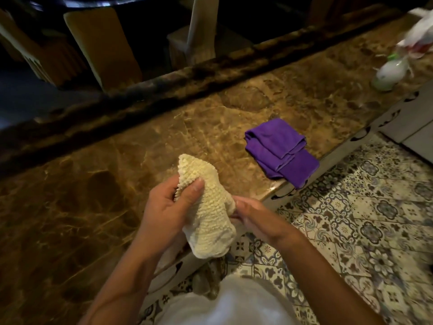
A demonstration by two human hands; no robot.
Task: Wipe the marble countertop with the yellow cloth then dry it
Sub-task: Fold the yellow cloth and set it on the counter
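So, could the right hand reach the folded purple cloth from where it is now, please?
Probably yes: nothing lies between the right hand and the purple cloth, but it grips the yellow cloth.

**Countertop: open room and obstructions**

Landmark: folded purple cloth (281, 150), lying at the near edge of the marble countertop (117, 184), one corner hanging over that edge.

- Left of the purple cloth: broad bare marble running to the frame's left side.
- Beyond the purple cloth: bare marble as far as the dark raised ledge (164, 85), which bounds the far side.
- Far right of the purple cloth: a blurred white bottle (390, 71) with a white bag (419, 38) behind it.
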